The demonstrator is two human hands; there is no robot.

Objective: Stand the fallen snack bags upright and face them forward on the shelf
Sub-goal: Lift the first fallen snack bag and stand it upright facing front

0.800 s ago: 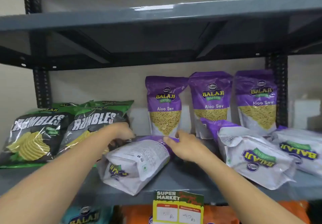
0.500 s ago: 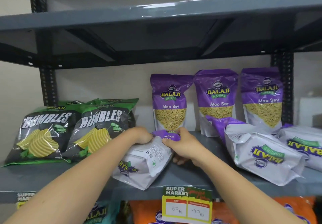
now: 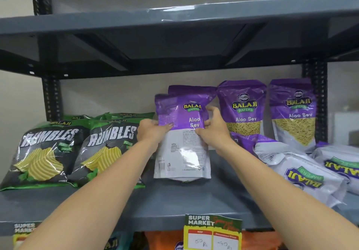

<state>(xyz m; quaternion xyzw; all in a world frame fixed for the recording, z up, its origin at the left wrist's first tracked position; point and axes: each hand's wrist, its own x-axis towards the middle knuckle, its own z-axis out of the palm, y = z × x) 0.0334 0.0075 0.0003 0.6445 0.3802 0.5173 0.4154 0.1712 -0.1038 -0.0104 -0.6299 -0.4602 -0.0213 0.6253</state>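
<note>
A purple-and-white Aloo Sev bag stands upright mid-shelf, its back label side toward me. My left hand grips its left edge and my right hand grips its right edge. Behind it another purple Aloo Sev bag stands, mostly hidden. Two more upright Aloo Sev bags face forward at the back right. Two fallen Aloo Sev bags lie flat on the right, logos upside down.
Green-and-black Rumbles chip bags lean upright on the left. The grey shelf has a price tag on its front edge. A black upright post stands at right; another shelf sits overhead.
Both hands lifted the fallen Aloo Sev bag from lying on its side to standing upright in front of the back row bag.
</note>
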